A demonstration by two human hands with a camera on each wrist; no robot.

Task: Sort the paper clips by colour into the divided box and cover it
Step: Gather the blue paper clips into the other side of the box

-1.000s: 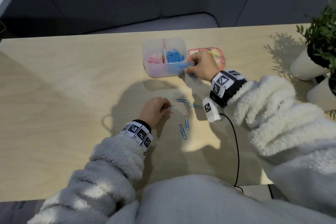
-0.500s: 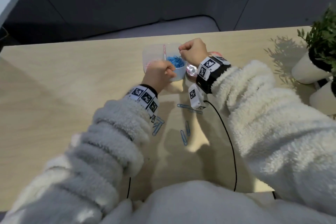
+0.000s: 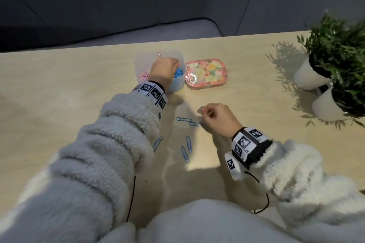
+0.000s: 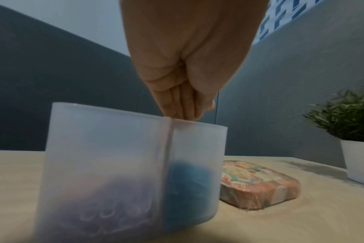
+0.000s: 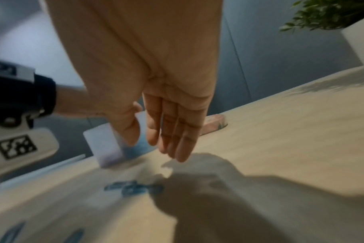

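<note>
The translucent divided box stands at the table's far middle, with pink clips in its left compartment and blue clips in its right. My left hand hovers over the box. In the left wrist view its fingers point straight down just above the divider, with no clip visible in them. My right hand is relaxed and empty, low over two linked blue clips on the table. More blue clips lie nearer me. The floral lid lies right of the box.
Two white pots with green plants stand at the table's right edge. A black cable runs from my right wrist band towards my body. One blue clip lies partly under my left sleeve.
My left hand rose from the table to the box and now hangs over it. My right hand left the box and came down towards the loose blue clips, uncovering the lid.
</note>
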